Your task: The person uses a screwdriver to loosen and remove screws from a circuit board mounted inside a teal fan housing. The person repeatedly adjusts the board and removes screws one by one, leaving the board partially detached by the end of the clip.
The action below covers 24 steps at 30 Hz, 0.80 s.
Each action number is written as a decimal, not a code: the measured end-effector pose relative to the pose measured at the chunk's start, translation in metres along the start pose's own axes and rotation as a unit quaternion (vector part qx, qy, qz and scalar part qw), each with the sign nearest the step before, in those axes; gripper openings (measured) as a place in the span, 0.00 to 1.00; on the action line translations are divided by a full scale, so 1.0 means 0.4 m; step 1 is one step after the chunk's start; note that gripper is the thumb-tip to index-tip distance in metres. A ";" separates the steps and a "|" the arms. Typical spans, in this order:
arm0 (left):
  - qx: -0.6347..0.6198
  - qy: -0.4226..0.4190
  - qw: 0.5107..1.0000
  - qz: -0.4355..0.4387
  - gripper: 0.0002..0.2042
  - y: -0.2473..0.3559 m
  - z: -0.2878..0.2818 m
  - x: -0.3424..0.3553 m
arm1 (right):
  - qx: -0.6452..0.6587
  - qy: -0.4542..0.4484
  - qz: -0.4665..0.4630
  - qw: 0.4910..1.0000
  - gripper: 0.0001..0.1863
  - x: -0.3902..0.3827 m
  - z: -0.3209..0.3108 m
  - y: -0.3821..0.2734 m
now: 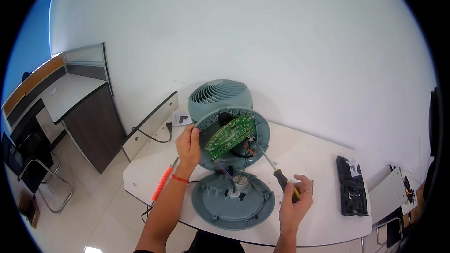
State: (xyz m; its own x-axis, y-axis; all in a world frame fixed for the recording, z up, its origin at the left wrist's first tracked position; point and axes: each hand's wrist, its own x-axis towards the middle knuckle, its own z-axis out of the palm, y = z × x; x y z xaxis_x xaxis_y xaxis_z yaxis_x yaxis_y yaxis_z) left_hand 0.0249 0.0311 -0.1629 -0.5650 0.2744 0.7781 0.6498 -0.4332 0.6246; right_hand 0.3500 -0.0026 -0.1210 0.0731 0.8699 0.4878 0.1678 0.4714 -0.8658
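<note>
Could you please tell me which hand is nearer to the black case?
The right hand: holding a screwdriver, it is left of the black case, apart from it. The left hand is farther left, on the left edge of the grey-green shell.

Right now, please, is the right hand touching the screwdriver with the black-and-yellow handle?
Touching: the head view shows the right hand gripping the screwdriver handle.

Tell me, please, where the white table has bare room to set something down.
The widest bare patch of the white table lies between the screwdriver and the black case. A smaller one lies between the red tool and the low panel. It is crowded in the middle, around the fan, the green circuit board and the round cover.
</note>
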 end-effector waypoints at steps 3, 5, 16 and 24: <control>0.001 -0.002 1.000 0.002 0.12 -0.001 -0.001 0.001 | -0.046 0.041 -0.131 0.990 0.15 0.004 0.013 0.001; 0.003 -0.004 1.000 0.004 0.12 0.001 -0.002 0.001 | -0.063 0.042 -0.145 0.986 0.16 0.006 0.014 0.012; 0.004 -0.002 1.000 -0.008 0.12 -0.006 -0.002 -0.002 | 0.008 0.001 -0.075 0.997 0.20 -0.001 0.007 0.024; -0.005 -0.020 0.999 -0.032 0.14 0.000 -0.008 -0.002 | 0.002 -0.031 0.062 0.998 0.15 0.001 0.003 0.042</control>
State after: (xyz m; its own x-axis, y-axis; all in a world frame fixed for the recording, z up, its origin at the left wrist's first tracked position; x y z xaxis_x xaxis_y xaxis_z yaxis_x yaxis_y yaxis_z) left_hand 0.0234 0.0280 -0.1637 -0.5842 0.3357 0.7389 0.6074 -0.4230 0.6724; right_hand 0.3516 0.0059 -0.1353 0.0316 0.9289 0.3690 0.1575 0.3600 -0.9196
